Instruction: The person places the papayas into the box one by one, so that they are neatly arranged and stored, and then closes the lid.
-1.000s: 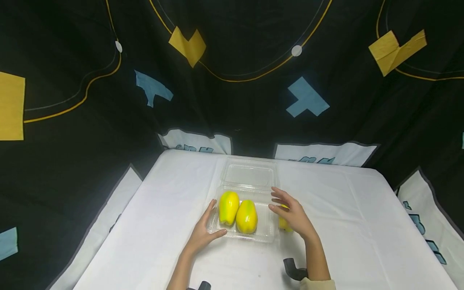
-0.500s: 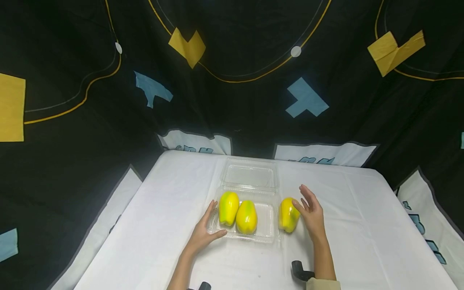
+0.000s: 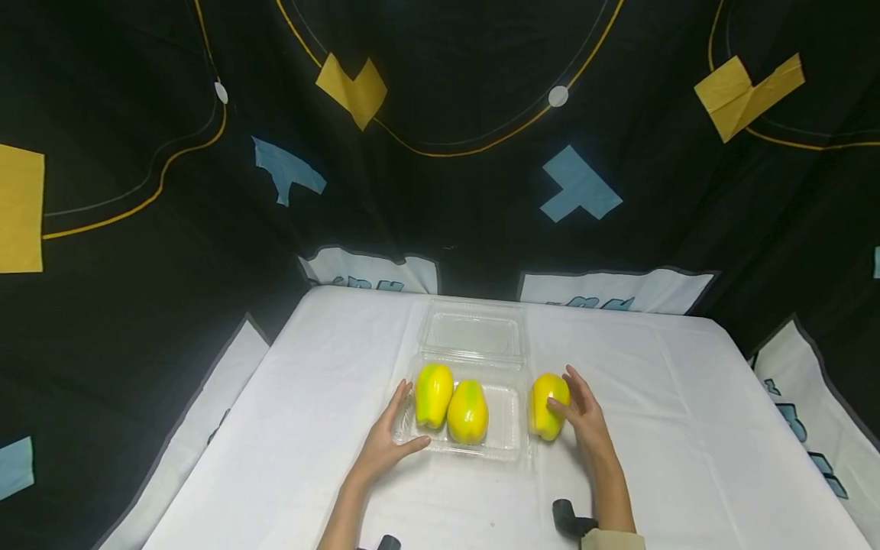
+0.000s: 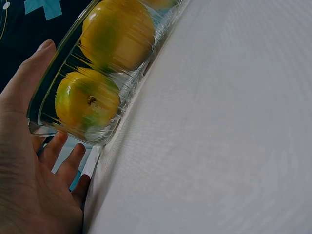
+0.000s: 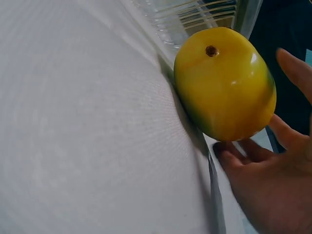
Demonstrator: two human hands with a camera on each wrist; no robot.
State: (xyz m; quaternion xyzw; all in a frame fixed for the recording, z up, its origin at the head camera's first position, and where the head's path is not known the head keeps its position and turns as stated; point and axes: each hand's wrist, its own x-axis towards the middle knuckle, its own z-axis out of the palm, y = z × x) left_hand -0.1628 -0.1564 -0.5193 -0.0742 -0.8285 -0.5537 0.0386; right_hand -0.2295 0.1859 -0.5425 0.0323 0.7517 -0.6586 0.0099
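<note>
1. Records left hand released, spread around near-left corner of clear container.
2. Records right hand released beside yellow fruit; cannot confirm contact.
3. Locates yellow fruit on table, right of container; counts two fruits inside.

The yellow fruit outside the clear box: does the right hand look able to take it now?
Probably yes: the right hand is close beside the yellow fruit, with nothing visible between them. The clear box lies on the fruit's other side.
</note>
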